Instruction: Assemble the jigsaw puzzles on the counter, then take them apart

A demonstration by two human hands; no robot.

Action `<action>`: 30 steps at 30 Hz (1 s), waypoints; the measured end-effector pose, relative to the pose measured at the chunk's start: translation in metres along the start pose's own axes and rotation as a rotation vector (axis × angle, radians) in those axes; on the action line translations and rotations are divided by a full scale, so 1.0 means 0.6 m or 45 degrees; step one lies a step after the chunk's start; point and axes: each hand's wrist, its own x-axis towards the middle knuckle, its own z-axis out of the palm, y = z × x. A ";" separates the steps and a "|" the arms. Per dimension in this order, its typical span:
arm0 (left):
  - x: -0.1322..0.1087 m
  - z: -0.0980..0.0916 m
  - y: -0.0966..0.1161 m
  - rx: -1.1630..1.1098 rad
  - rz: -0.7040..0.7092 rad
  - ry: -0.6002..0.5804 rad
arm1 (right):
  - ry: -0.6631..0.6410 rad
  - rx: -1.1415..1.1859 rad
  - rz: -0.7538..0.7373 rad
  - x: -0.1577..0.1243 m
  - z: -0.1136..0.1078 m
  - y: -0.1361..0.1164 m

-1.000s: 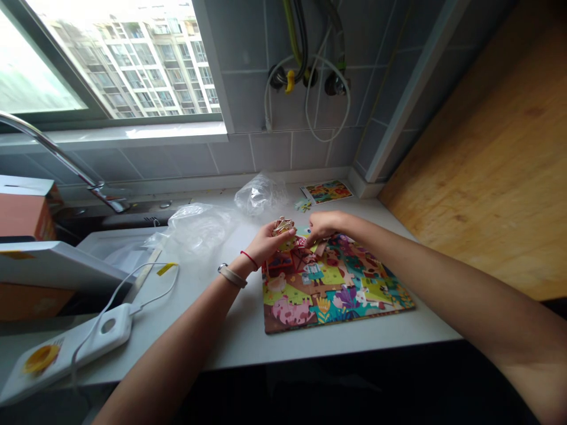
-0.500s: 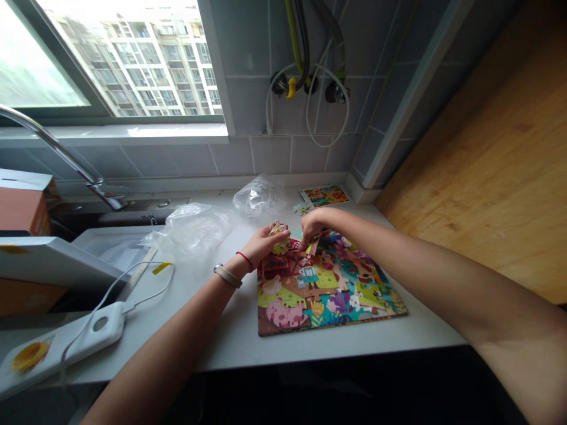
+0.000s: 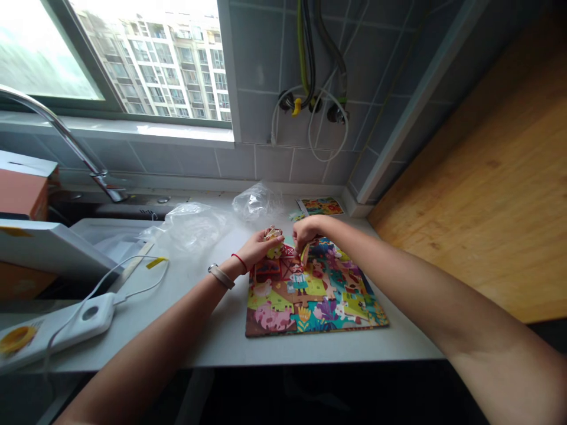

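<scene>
A colourful jigsaw puzzle [image 3: 310, 301] with farm animals and a figure lies flat on the white counter, its lower part assembled. My left hand [image 3: 261, 247] is closed around several puzzle pieces [image 3: 274, 245] above the puzzle's upper left corner. Over the upper middle, my right hand [image 3: 305, 233] has its fingers bent down and pinched on a puzzle piece [image 3: 305, 255], which stands tilted at the puzzle's surface. My right hand and forearm hide part of the puzzle's upper edge.
Crumpled clear plastic bags [image 3: 195, 224] lie behind my left hand. A printed picture card [image 3: 322, 205] is at the back by the wall. A white power strip [image 3: 57, 330] with a cable sits at left, near boxes [image 3: 22, 195] and a faucet [image 3: 104, 183]. A wooden panel [image 3: 478, 195] rises at right.
The view has shifted slightly, so the puzzle appears further left. My right hand stays at the upper middle of the puzzle, and my left hand still holds its pieces.
</scene>
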 end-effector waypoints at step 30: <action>0.024 -0.007 -0.037 0.057 0.275 -0.034 | 0.027 0.267 0.121 -0.011 0.062 0.099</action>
